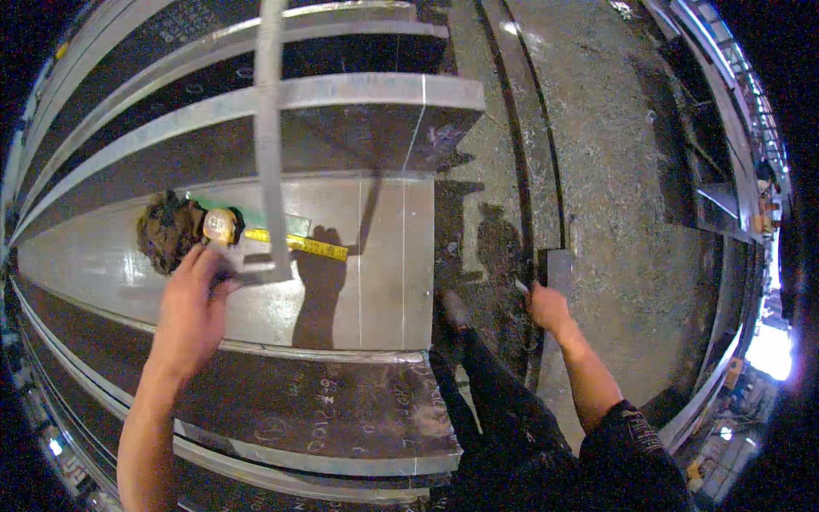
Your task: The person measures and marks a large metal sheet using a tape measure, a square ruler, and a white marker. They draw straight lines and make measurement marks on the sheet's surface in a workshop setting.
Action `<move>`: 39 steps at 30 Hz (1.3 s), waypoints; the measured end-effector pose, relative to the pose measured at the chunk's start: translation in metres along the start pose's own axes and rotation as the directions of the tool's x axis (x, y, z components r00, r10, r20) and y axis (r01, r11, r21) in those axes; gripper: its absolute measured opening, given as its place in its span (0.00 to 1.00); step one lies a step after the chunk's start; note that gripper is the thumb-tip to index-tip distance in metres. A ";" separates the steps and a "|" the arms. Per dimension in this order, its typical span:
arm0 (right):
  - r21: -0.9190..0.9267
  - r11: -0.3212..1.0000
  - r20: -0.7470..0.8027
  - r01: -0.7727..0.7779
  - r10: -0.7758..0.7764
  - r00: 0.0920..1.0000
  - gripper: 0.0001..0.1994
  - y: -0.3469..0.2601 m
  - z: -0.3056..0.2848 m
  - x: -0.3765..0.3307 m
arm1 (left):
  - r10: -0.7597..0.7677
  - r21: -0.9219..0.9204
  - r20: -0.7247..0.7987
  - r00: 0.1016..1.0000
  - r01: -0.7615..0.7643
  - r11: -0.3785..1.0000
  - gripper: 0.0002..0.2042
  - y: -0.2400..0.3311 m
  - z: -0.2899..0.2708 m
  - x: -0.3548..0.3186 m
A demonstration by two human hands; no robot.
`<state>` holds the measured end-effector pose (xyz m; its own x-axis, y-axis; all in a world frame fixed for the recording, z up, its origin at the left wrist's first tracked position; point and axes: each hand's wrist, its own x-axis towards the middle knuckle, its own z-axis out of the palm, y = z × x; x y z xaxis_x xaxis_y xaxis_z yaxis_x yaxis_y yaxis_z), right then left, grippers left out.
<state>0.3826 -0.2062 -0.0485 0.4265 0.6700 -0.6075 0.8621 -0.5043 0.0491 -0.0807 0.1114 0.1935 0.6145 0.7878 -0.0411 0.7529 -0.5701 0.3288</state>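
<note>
Left hand [194,299] grips the short leg of a steel square [270,154], fingers closed around it — long blade runs up across the flat steel plate [384,290]. Right hand [546,305] hangs off to the side pinching a small pale marker [521,285], clear of the plate. Tape measure [220,226] lies on the plate, yellow blade [299,244] pulled out beside the square. 2 scribed lines already cross the plate — marking looks partly done.
</note>
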 end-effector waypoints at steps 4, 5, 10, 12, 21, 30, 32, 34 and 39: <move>-0.035 0.994 0.306 -0.100 0.105 0.946 0.16 0.080 0.129 -0.021 | -0.155 -0.139 0.202 0.967 0.185 0.973 0.05 0.006 -0.026 -0.028; -0.047 0.995 0.405 -0.085 0.097 0.909 0.16 0.098 0.149 -0.031 | -0.250 -0.198 0.240 0.938 0.299 0.933 0.07 0.007 -0.030 -0.036; 0.078 0.974 0.511 -0.214 0.145 0.847 0.17 0.096 0.170 -0.052 | -0.528 -0.365 0.199 0.826 0.562 0.742 0.19 -0.015 -0.039 -0.098; 0.051 0.984 0.518 -0.173 0.123 0.847 0.19 0.076 0.148 -0.053 | -0.574 -0.377 0.217 0.789 0.611 0.696 0.25 -0.021 -0.039 -0.107; 0.324 0.941 0.304 -0.097 -0.007 0.953 0.19 0.025 0.086 -0.026 | -0.554 -0.734 -0.208 0.806 0.245 0.633 0.28 -0.008 -0.052 -0.122; 0.256 0.954 0.151 0.158 -0.200 0.968 0.21 0.065 0.047 -0.052 | -0.819 -0.884 -0.459 0.343 -0.266 0.384 0.14 0.029 -0.138 -0.142; 0.305 0.940 0.102 0.155 -0.194 0.976 0.21 0.042 0.009 -0.069 | -0.841 -0.861 -0.495 0.218 -0.251 0.442 0.14 0.044 -0.156 -0.173; 0.330 0.930 0.090 0.159 -0.198 0.976 0.20 0.050 -0.020 -0.091 | -0.847 -0.837 -0.522 0.100 -0.253 0.485 0.14 0.058 -0.159 -0.210; 0.268 0.963 0.158 -0.013 -0.031 0.987 0.18 0.114 -0.016 -0.096 | -0.810 -0.758 -0.586 -0.008 -0.347 0.552 0.16 0.103 -0.149 -0.287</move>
<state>0.4447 -0.3197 0.0283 0.3510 0.5910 -0.7263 0.7516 -0.6404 -0.1579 -0.2143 -0.1386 0.3794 -0.7527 0.5924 0.2871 0.0240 -0.4111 0.9113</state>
